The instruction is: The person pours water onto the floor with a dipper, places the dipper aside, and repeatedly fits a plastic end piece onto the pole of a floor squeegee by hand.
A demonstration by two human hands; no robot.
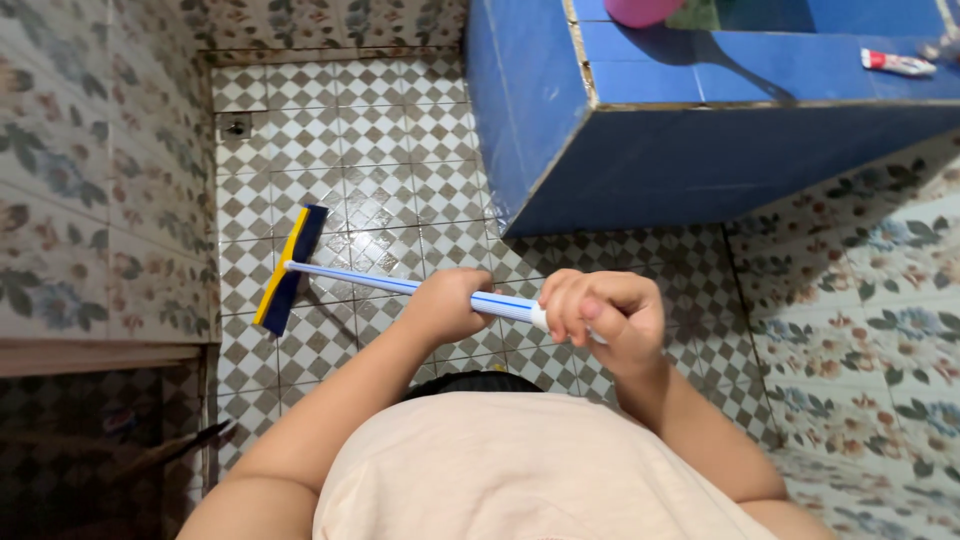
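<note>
I hold a long-handled floor squeegee with both hands. My left hand grips the white and blue handle at its middle. My right hand is closed around the handle's near end. The squeegee head, dark blue with a yellow strip, rests on the checkered tile floor towards the left wall. My pale shirt fills the bottom of the view.
A blue tiled water basin stands at the upper right, with a pink container and a small tube on its rim. Flower-patterned tiled walls close in left and right. A floor drain sits in the far left corner.
</note>
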